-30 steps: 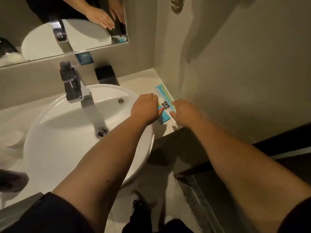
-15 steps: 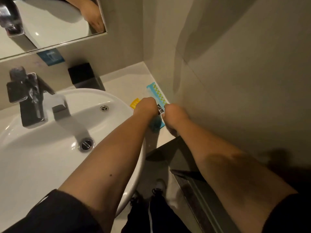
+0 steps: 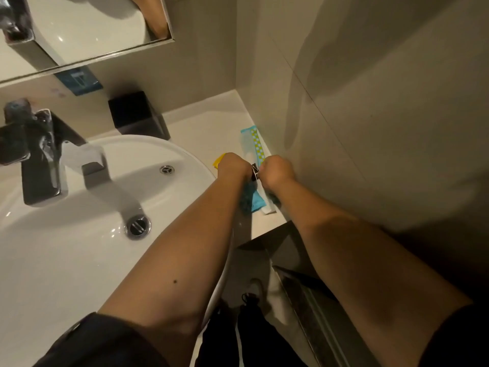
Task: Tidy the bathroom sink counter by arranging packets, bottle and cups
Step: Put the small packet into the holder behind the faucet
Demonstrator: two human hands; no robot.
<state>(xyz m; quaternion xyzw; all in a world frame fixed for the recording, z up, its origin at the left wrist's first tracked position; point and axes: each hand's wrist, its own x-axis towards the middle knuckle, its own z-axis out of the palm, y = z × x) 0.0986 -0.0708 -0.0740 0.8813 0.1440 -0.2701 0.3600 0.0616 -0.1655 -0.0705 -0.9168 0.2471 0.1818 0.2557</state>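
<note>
Left hand (image 3: pixel 234 166) and right hand (image 3: pixel 277 172), fingers curled, meet over the blue packet (image 3: pixel 253 144) on the counter (image 3: pixel 211 128) right of the basin (image 3: pixel 79 234); grip contact cannot be told.

Counter (image 3: pixel 211 123): pale, ran along the back wall into the right corner.
Basin (image 3: pixel 79 247): white, sat on the counter at the left, with a chrome tap behind it.
Box (image 3: pixel 137 115): black, stood on the counter against the back wall, just behind the basin rim.
Blue packet (image 3: pixel 252 144): lay flat along the side wall (dotted strip on one edge).
Yellow packet (image 3: pixel 219 160): lay just beside the basin, only a corner showing.
</note>
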